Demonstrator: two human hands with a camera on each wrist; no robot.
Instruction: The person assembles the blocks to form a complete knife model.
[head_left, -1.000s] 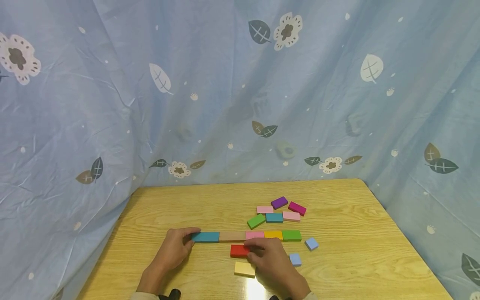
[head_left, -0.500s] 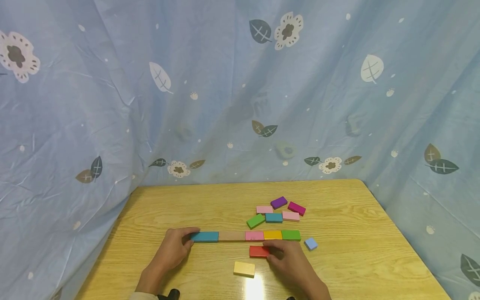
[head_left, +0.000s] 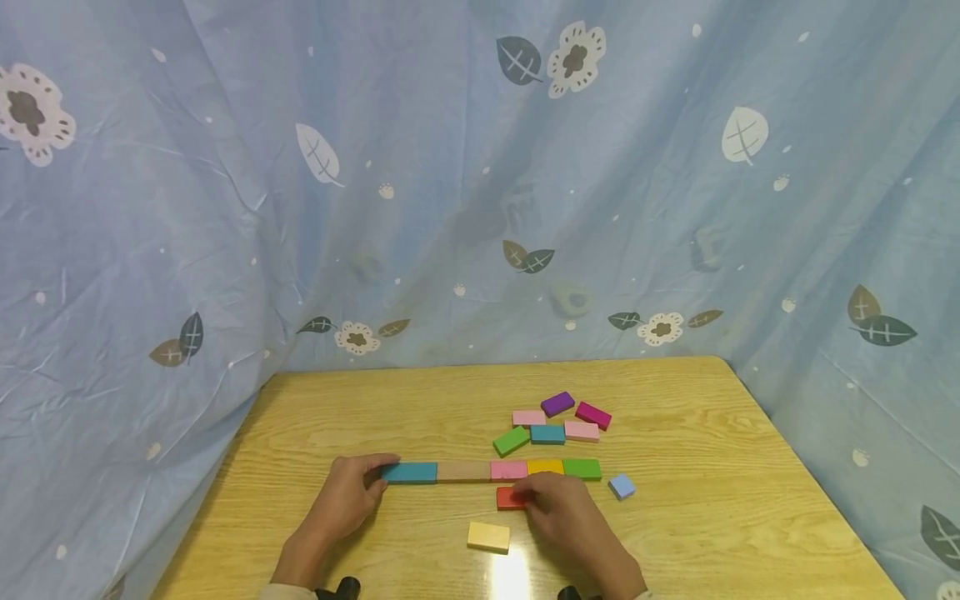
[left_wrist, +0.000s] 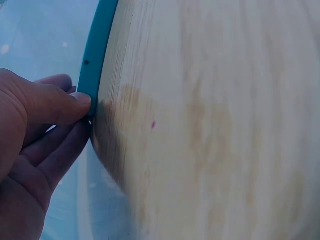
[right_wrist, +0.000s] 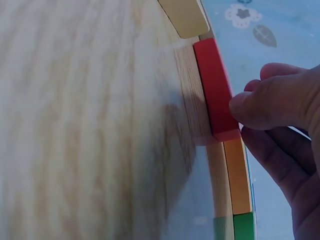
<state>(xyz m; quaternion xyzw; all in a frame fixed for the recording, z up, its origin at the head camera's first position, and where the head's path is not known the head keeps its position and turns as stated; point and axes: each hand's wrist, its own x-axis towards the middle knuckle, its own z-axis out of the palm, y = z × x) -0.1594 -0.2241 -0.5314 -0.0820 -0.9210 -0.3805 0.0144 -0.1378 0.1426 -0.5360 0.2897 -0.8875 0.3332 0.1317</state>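
A row of coloured wooden blocks runs across the table. At its left end my left hand [head_left: 351,498] holds the end of the teal-blue block [head_left: 412,473] between thumb and fingers. To its right follow a plain wood block [head_left: 463,472], a pink block [head_left: 508,470], a yellow-orange block [head_left: 545,466] and a green block [head_left: 582,470]. My right hand [head_left: 564,512] pinches the red block [head_left: 510,498] by its right end, just in front of the pink and yellow-orange ones. In the right wrist view the thumb lies on the red block's [right_wrist: 215,90] near side.
A pale yellow block [head_left: 488,537] lies nearer me. Behind the row sit a light green block [head_left: 512,441], a blue block [head_left: 547,434], two light pink blocks, a purple block [head_left: 558,405] and a magenta block [head_left: 593,415]. A small light-blue block [head_left: 622,487] lies at the right.
My right hand has moved the red block to the right, then slightly back left and closer to the row. The left hand stays at the teal-blue block.
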